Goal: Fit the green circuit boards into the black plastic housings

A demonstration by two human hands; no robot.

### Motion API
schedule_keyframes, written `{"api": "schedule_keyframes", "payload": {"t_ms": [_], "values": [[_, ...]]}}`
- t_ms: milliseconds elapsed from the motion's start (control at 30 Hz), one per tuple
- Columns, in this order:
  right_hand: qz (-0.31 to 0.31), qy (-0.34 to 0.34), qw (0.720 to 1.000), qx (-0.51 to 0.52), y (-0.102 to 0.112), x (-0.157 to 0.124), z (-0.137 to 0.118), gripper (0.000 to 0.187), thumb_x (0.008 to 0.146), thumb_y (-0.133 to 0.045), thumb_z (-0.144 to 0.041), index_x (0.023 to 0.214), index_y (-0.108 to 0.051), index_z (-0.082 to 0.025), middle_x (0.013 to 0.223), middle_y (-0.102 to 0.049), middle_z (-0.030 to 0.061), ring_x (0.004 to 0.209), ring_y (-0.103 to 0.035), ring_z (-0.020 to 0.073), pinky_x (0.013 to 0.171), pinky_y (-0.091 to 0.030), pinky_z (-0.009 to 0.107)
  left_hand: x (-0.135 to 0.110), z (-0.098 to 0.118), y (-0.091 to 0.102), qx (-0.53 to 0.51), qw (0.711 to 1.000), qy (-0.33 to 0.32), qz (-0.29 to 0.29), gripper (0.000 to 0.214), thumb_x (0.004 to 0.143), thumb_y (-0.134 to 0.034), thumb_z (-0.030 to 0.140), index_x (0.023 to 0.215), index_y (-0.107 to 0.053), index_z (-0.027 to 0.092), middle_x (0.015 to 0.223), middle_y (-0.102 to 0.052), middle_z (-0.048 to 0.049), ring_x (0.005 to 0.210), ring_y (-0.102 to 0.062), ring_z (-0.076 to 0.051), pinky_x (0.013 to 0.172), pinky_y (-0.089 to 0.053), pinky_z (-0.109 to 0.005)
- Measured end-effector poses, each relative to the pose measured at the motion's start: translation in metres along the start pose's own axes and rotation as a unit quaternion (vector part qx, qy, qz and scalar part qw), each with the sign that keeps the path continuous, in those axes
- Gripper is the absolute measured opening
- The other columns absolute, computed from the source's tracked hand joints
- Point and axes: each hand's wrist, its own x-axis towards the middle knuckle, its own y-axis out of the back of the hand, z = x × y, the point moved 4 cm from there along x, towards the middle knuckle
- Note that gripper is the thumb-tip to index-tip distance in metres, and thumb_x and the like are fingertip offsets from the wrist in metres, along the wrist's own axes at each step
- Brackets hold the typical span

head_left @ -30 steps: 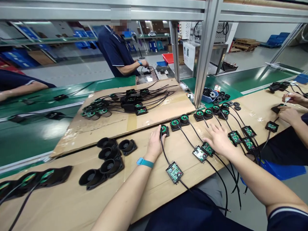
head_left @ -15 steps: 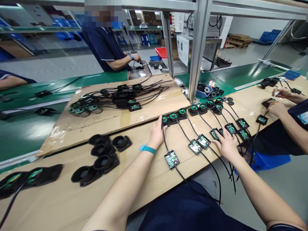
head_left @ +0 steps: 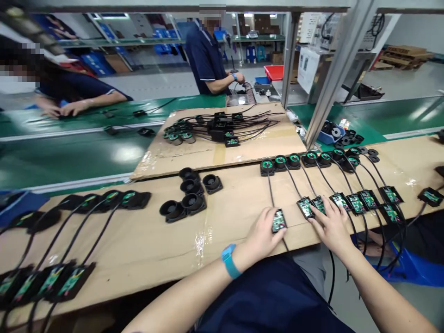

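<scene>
My left hand (head_left: 262, 235) is closed around the sides of a black-cased circuit board (head_left: 278, 221), with fingers at its far end and the thumb at its near right corner. A cable joins that board to a small round fan (head_left: 267, 166) standing at the back of the cardboard. To the right, my right hand (head_left: 332, 225) has its fingers spread, the tips touching a second cased circuit board (head_left: 319, 205) and partly covering it. Beside it lie another circuit board (head_left: 305, 207) on the left and a further circuit board (head_left: 340, 201) on the right, in a row.
Several black fan housings (head_left: 190, 187) stand left of my hands. More wired fans (head_left: 128, 200) lie farther left. Bundled assemblies (head_left: 222, 122) rest on a raised cardboard sheet (head_left: 194, 157). A metal post (head_left: 333, 88) rises behind the bench; co-workers (head_left: 208, 60) work beyond.
My left hand has left the leftmost fan and come nearer to hold its circuit board. My right hand remains over the row of boards. The view has turned left.
</scene>
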Motion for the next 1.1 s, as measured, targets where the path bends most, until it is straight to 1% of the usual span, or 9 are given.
{"api": "schedule_keyframes", "payload": {"t_ms": [200, 300, 433, 567, 633, 733, 900, 1000, 1100], "values": [[0.086, -0.021, 0.994, 0.058, 0.021, -0.019, -0.008, 0.042, 0.1, -0.052, -0.043, 0.138, -0.063, -0.03, 0.154, -0.05, 0.0113, 0.137, -0.05, 0.0337, 0.116, -0.034, 0.055, 0.033, 0.016, -0.021, -0.106, 0.992, -0.067, -0.016, 0.061, 0.091, -0.067, 0.031, 0.147, -0.045, 0.02, 0.144, -0.052, -0.0191, 0.138, -0.05, -0.03, 0.118, -0.046, -0.051], [0.055, 0.031, 0.994, 0.095, 0.02, -0.046, -0.029, 0.047, 0.097, -0.056, -0.048, 0.142, -0.057, -0.037, 0.158, -0.046, 0.0079, 0.139, -0.049, 0.0344, 0.112, -0.038, 0.056, 0.042, -0.008, -0.006, -0.058, 0.996, -0.061, 0.033, 0.051, 0.096, -0.061, 0.037, 0.142, -0.05, 0.019, 0.149, -0.05, -0.0197, 0.143, -0.045, -0.031, 0.121, -0.041, -0.055], [0.053, 0.102, 0.992, 0.058, 0.003, -0.064, -0.04, 0.039, 0.098, -0.055, -0.05, 0.131, -0.066, -0.032, 0.162, -0.04, 0.011, 0.138, -0.05, 0.0397, 0.106, -0.038, 0.059, 0.077, -0.049, 0.02, 0.039, 0.993, 0.014, 0.107, 0.055, 0.097, -0.054, 0.034, 0.149, -0.044, 0.015, 0.162, -0.033, -0.0211, 0.153, -0.031, -0.034, 0.125, -0.03, -0.059], [0.08, 0.15, 0.985, 0.02, -0.007, -0.061, -0.029, 0.038, 0.102, -0.049, -0.05, 0.124, -0.071, -0.028, 0.156, -0.047, 0.014, 0.133, -0.054, 0.041, 0.101, -0.04, 0.057, 0.122, -0.068, 0.027, 0.05, 0.997, 0.056, 0.033, 0.075, 0.094, -0.054, 0.03, 0.161, -0.024, 0.015, 0.171, -0.007, -0.0195, 0.157, -0.018, -0.037, 0.125, -0.027, -0.062], [0.086, 0.175, 0.981, 0.005, -0.003, -0.056, -0.02, 0.038, 0.101, -0.049, -0.052, 0.119, -0.073, -0.027, 0.153, -0.051, 0.0139, 0.126, -0.058, 0.0399, 0.098, -0.041, 0.055, 0.131, -0.068, 0.031, 0.033, 0.999, 0.04, 0.002, 0.078, 0.094, -0.053, 0.032, 0.162, -0.019, 0.015, 0.171, -0.007, -0.0196, 0.158, -0.018, -0.035, 0.125, -0.028, -0.059], [0.1, 0.211, 0.972, 0.0, 0.013, -0.044, -0.01, 0.037, 0.099, -0.053, -0.053, 0.118, -0.072, -0.027, 0.142, -0.062, 0.0126, 0.116, -0.064, 0.0359, 0.097, -0.042, 0.051, 0.115, -0.067, 0.052, 0.055, 0.998, -0.001, 0.018, 0.078, 0.094, -0.054, 0.036, 0.162, -0.02, 0.017, 0.169, -0.019, -0.0191, 0.157, -0.021, -0.032, 0.125, -0.029, -0.056], [0.118, 0.213, 0.969, 0.046, 0.05, 0.026, -0.029, 0.039, 0.098, -0.055, -0.053, 0.123, -0.067, -0.025, 0.127, -0.071, 0.0104, 0.112, -0.065, 0.0331, 0.099, -0.042, 0.05, 0.052, -0.093, 0.126, 0.24, 0.944, 0.055, 0.218, 0.061, 0.092, -0.057, 0.024, 0.15, -0.042, 0.01, 0.166, -0.026, -0.0246, 0.158, -0.015, -0.039, 0.126, -0.019, -0.062], [0.12, 0.251, 0.957, 0.079, 0.059, 0.108, -0.081, 0.034, 0.098, -0.059, -0.046, 0.123, -0.066, -0.024, 0.125, -0.072, 0.01, 0.113, -0.065, 0.0304, 0.099, -0.045, 0.047, 0.033, -0.109, 0.155, 0.299, 0.914, 0.107, 0.254, 0.057, 0.09, -0.058, 0.018, 0.143, -0.045, 0.004, 0.158, -0.034, -0.0303, 0.154, -0.024, -0.042, 0.124, -0.023, -0.062], [0.078, 0.271, 0.955, 0.098, 0.046, 0.205, -0.161, 0.036, 0.099, -0.056, -0.044, 0.125, -0.066, -0.021, 0.125, -0.071, 0.0117, 0.116, -0.063, 0.0299, 0.1, -0.046, 0.047, 0.031, -0.109, 0.162, 0.308, 0.918, 0.111, 0.225, 0.051, 0.088, -0.061, 0.017, 0.136, -0.049, 0.007, 0.145, -0.049, -0.0251, 0.142, -0.041, -0.04, 0.115, -0.038, -0.056]]}}
